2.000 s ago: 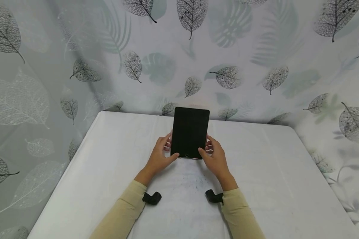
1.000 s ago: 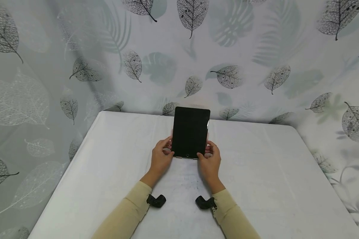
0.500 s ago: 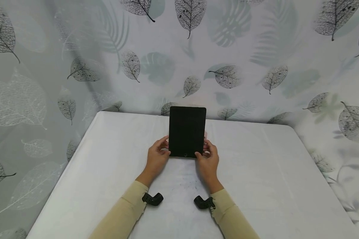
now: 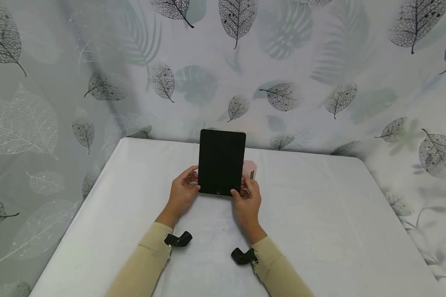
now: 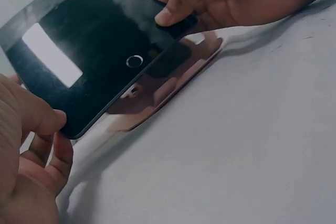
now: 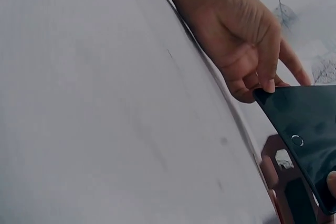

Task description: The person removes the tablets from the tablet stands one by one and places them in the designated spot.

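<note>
Both hands hold a tablet (image 4: 221,163) with a black, unlit screen and a round home button at its near edge. My left hand (image 4: 180,194) pinches the near left corner, thumb on the front. At the near right corner my right hand (image 4: 248,203) grips it the same way, fingers behind. A pink flat piece with cutouts, resembling a tablet case (image 4: 250,166), sticks out past the tablet's right side. In the left wrist view this pink piece (image 5: 173,90) lies under the raised tablet, which hides most of it.
A white cloth covers the table (image 4: 312,214), with a few faint dark marks near the middle. Behind it hangs a leaf-patterned curtain (image 4: 208,49). Each sleeve carries a black wrist camera, the left one (image 4: 178,239) and the right one (image 4: 244,256).
The tablet and both hands have shifted left over the last half second, so more of the pink piece shows at the right. Earlier, the thumbs moved to the tablet's lower corners.
</note>
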The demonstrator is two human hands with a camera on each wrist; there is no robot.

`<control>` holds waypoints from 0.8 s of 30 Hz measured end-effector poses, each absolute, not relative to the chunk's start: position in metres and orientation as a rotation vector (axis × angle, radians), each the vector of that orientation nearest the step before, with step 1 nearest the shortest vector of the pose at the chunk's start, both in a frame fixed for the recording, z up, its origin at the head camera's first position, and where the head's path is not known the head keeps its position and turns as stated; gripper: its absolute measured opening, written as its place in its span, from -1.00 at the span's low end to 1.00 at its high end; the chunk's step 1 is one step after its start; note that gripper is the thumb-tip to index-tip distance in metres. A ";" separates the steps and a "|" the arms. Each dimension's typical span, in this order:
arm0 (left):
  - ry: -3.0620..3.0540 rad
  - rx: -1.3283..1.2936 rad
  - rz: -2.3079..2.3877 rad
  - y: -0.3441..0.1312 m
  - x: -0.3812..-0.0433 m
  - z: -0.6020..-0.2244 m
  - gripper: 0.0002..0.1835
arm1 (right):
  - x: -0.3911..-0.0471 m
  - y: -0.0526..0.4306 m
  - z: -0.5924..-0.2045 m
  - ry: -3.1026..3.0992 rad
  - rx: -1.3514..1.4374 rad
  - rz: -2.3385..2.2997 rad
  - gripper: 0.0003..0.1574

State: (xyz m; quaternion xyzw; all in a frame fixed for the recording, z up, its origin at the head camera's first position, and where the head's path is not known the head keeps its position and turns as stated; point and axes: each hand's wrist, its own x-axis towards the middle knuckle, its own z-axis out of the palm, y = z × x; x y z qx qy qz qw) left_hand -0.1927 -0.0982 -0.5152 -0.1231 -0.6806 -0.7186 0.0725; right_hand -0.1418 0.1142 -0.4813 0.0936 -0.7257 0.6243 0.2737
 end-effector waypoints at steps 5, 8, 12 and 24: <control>-2.039 -0.335 -2.178 -0.112 -0.194 -0.513 -0.29 | -0.143 0.101 -0.486 -1.915 0.256 1.714 -0.27; -2.041 -0.283 -2.198 -0.118 -0.194 -0.514 -0.29 | -0.144 0.094 -0.487 -1.931 0.236 1.708 -0.28; -2.006 -0.247 -2.216 -0.121 -0.194 -0.513 -0.30 | -0.144 0.087 -0.485 -1.951 0.212 1.687 -0.30; -1.921 -0.201 -2.214 -0.143 -0.186 -0.515 -0.30 | -0.143 0.066 -0.484 -1.993 0.210 1.703 -0.33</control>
